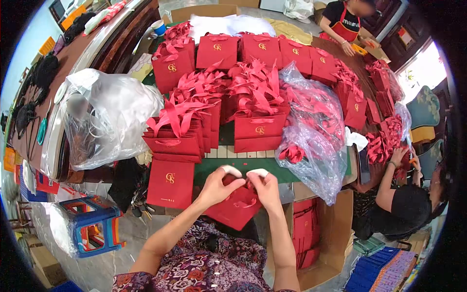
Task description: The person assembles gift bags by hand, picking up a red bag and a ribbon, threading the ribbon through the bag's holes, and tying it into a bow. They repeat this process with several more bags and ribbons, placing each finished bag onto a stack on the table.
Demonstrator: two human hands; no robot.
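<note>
In front of my chest I hold a red paper gift bag [233,214], tilted, with its top edge toward the table. My left hand [220,186] pinches the bag's top from the left, thumb against index finger. From the right, my right hand [265,190] pinches near the same edge, close to a red ribbon. White covers wrap the index fingertips of both hands. Exactly what lies between the fingertips is partly hidden. Left of my left hand, another flat red gift bag [170,184] with a gold logo hangs over the table's front edge.
Stacks of ribboned red bags [260,129] fill the table ahead. Clear plastic sacks lie left [112,117] and right [316,131]. An open cardboard box [331,243] with red bags stands low right. Stools [90,226] are at left; two other people work at right.
</note>
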